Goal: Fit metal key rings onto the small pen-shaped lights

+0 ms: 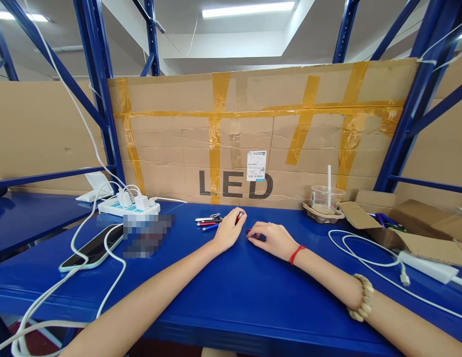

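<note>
My left hand is closed around a red pen, whose short shiny end shows above the thumb; the rest of it is hidden in the fist. Close by on the right, my right hand rests low over the blue table with its fingers curled and pinched together. A small dark bit shows at those fingertips, too little to name. The two hands are apart. Just left of my left hand lie several pens, silver, red and blue, side by side.
At left are a phone, white cables and a power strip with plugs. A plastic cup with a straw stands at back right, near an open cardboard box and a coiled white cable. Taped cardboard walls the back.
</note>
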`<move>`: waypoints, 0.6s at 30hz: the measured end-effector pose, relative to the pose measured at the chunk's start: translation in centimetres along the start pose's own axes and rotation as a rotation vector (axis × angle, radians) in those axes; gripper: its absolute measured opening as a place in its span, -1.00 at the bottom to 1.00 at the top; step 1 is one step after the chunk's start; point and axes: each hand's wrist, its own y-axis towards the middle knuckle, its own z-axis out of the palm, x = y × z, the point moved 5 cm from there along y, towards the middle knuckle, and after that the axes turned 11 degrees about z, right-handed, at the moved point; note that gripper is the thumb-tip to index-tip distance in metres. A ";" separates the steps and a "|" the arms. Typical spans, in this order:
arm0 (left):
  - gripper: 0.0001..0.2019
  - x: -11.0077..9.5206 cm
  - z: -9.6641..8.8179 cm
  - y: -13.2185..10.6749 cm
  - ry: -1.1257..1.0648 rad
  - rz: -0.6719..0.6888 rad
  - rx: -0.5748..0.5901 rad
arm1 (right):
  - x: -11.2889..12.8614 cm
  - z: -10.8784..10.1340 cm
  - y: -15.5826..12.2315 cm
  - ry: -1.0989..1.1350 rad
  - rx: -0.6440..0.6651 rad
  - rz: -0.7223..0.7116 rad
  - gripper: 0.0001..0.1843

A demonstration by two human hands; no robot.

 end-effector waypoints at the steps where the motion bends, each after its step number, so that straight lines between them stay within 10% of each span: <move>1: -0.83 0.0 0.0 0.0 0.000 -0.004 0.002 | 0.0 0.0 0.0 0.001 0.000 -0.001 -0.84; 18: -0.82 0.3 0.5 0.0 0.017 -0.008 0.079 | -1.2 0.1 0.2 0.177 -0.017 0.115 -0.83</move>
